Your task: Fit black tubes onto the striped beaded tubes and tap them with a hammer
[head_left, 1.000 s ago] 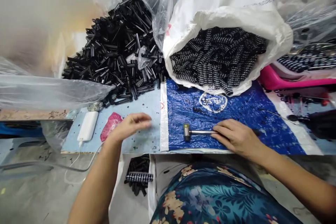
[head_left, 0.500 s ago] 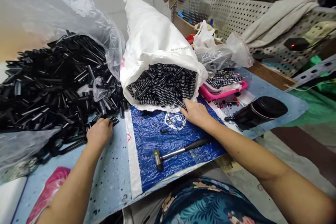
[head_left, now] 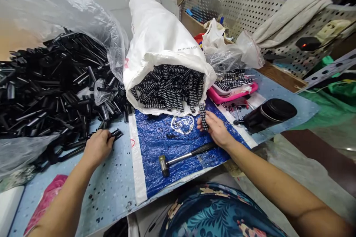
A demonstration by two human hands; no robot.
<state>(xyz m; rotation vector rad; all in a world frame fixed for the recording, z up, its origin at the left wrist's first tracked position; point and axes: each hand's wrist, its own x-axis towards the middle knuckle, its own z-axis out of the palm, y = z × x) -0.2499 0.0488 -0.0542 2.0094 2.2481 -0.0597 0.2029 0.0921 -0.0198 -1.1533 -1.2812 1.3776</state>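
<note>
My right hand [head_left: 218, 129] pinches a black strip with rows of white dots [head_left: 204, 116], held upright in front of the mouth of a white sack [head_left: 164, 26]. Many similar dotted strips [head_left: 172, 89] fill that sack's opening. On the left, my left hand [head_left: 98, 147] is closed round a glossy black plastic piece [head_left: 116, 133] at the edge of a large heap of such pieces [head_left: 55, 89]. A hammer [head_left: 178, 158] with a black grip lies on the blue printed sheet [head_left: 155, 144] between my hands.
Clear plastic sheeting [head_left: 91, 3] hangs over the heap. Right of the sack are a pink tray [head_left: 236, 98] with dotted strips and a black cylindrical container [head_left: 271, 114] lying tilted. A perforated panel [head_left: 236, 14] stands behind. Small black bits dot the light blue table [head_left: 111, 189].
My right hand has drawn back from the sack's mouth towards me, bringing out one dotted strip. My left hand has moved slightly towards me with the black piece in its fingers.
</note>
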